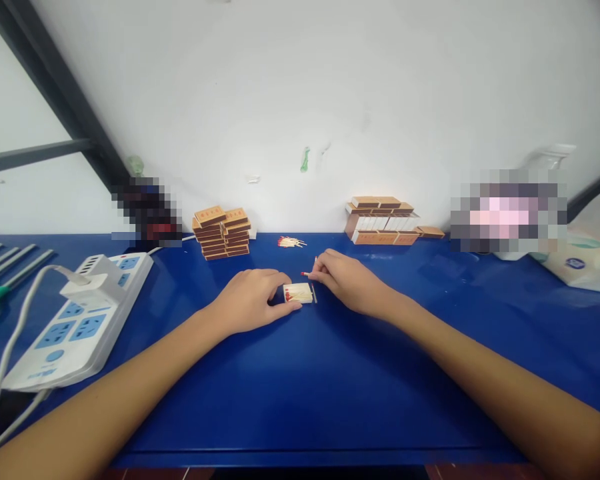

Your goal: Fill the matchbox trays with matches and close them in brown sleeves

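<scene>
My left hand (255, 300) grips a small matchbox tray (307, 294) on the blue table, thumb along its near side and fingers behind it. Red-headed matches (291, 295) lie inside the tray. Just to the right and a little beyond, my right hand (343, 280) pinches a match (305, 274) between thumb and fingertips, its red head pointing left. A second red tip shows above those fingers. Farther back sits a loose pile of matches (291, 242). A thin strip (315, 293) lies beside the tray's right end.
Stacked matchboxes (223, 233) stand at the back left, with another stack (383, 223) at the back right by the wall. A white power strip (87, 327) with cables and green-handled tools (10, 277) occupy the left. A tissue pack (580, 257) is at right.
</scene>
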